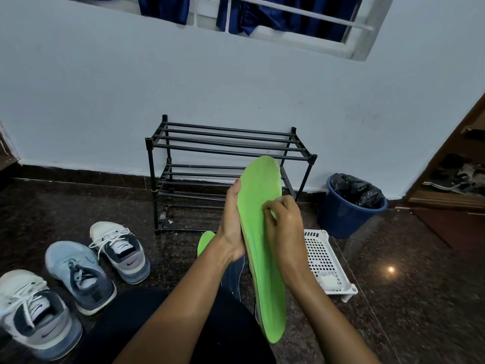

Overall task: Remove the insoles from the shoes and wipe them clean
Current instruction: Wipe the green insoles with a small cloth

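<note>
My left hand [231, 224] grips the green insole [258, 185]; my right hand [284, 227] pinches a white wad [273, 213] against it, mostly covered. A second insole [206, 241] shows only partly.

Three shoes [120, 252] [80, 275] [36, 313] are showing, along with two green insoles [259, 232] [204, 241], two white wipes [273, 214] [329, 282], one black rack [225, 143], one blue bin [346, 219], one white basket [322, 256], and two hands [231, 227] [284, 232] working.

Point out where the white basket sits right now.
In the head view, the white basket lies right of centre, just beside the right hand and in front of the blue bin.
</note>
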A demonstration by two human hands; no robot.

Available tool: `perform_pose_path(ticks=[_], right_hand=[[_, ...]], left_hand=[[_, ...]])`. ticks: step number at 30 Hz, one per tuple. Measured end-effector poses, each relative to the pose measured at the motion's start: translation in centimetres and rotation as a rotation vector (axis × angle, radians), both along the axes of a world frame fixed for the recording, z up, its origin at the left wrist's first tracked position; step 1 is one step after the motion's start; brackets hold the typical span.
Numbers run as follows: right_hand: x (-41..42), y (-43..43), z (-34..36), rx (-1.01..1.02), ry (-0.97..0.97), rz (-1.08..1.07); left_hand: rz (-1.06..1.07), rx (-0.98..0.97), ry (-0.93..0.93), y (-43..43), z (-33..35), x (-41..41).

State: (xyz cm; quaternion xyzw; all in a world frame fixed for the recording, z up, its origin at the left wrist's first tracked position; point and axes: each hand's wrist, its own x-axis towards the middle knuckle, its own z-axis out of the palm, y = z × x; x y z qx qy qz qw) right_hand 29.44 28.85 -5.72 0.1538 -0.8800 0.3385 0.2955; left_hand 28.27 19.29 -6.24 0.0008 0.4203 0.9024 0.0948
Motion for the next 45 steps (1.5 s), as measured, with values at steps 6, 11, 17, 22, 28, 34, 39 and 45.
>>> perform_pose_path(ticks=[6, 11, 17, 22, 28, 34, 39, 45], right_hand=[[0.3, -0.5, -0.4, 0.008, -0.017, 0.010], [2.8, -1.4, -0.4, -0.004, -0.032, 0.152], [1.3, -0.6, -0.3, 0.025, -0.003, 0.070], [0.5, -0.4, -0.4, 0.038, -0.008, -0.030], [2.6, -1.7, -0.5, -0.006, -0.029, 0.107], [2.3, -1.3, -0.3, 0.023, -0.023, 0.107], [0.5, -0.5, -0.3, 0.046, -0.019, -0.034], [1.3, -1.4, -0.4, -0.007, -0.041, 0.034]], left_hand=[[0.025, 0.005, 0.002, -0.2, 0.0, 0.0], [0.066, 0.000, -0.035, -0.3, 0.2, 0.1], [0.050, 0.010, -0.023, -0.2, -0.1, -0.1], [0.014, 0.003, 0.007, -0.3, -0.4, -0.2], [0.040, 0.023, -0.023, -0.5, 0.1, 0.3], [0.046, 0.022, -0.016, -0.3, 0.2, 0.2], [0.035, 0.006, 0.001, -0.4, -0.2, -0.1], [0.050, 0.015, -0.020, -0.5, 0.2, 0.2]])
